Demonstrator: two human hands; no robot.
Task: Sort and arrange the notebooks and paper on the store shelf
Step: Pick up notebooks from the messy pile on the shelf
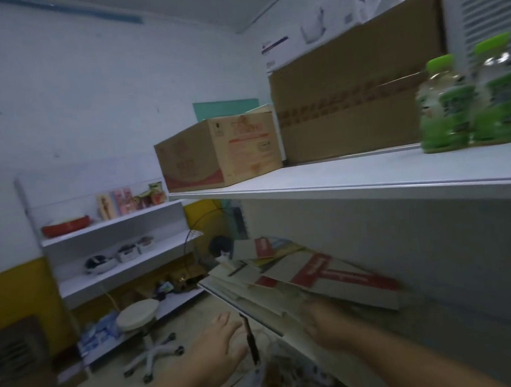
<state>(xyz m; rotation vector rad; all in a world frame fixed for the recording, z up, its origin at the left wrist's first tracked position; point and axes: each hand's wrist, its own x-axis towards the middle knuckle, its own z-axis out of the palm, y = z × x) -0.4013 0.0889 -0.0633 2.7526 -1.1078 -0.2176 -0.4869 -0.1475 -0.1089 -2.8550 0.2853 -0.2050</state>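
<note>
A messy pile of notebooks and paper (291,271) lies on the middle shelf (244,312), with beige covers and red labels, fanned out unevenly. My right hand (324,321) rests on the near end of the pile, at its front edge; blur hides whether the fingers grip a notebook. My left hand (219,345) hovers in front of the shelf edge with fingers apart and holds nothing. A dark pen-like object (251,338) hangs just right of my left hand.
The upper shelf (372,178) carries a printed carton (221,152), a large brown box (360,97) and two green bottles (471,101). A white stool (141,315) stands on the floor at left, beside a low shelving unit (120,242) with small goods.
</note>
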